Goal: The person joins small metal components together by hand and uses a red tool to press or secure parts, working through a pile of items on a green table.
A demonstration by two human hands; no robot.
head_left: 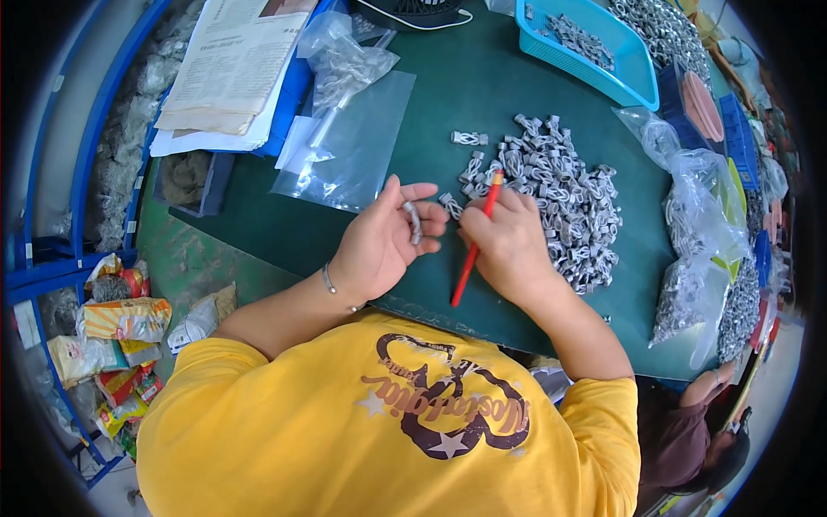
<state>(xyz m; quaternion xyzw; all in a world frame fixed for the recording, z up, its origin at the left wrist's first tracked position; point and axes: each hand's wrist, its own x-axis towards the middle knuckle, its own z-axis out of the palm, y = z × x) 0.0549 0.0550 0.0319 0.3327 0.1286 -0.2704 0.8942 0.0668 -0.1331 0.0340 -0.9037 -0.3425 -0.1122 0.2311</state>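
Note:
My left hand [379, 237], palm turned up and fingers half curled, holds a small grey looped metal fitting [413, 222] against its fingers. A red pen [475, 258] slants through my right hand [510, 239], whose fingers are closed around it. Just beyond those fingertips another looped fitting [450, 205] lies on the green tabletop; whether they touch it I cannot tell. A large heap of the same fittings [573, 202] spreads to the right of and beyond my right hand. One fitting [469, 138] lies apart at the heap's far left.
A clear plastic sheet [379, 129] and bag [340, 65] lie beyond my left hand, beside stacked papers [228, 69]. At the far right stands a turquoise basket [594, 65] of metal parts. Filled plastic bags [689, 258] line the right edge; another person [689, 439] sits nearby.

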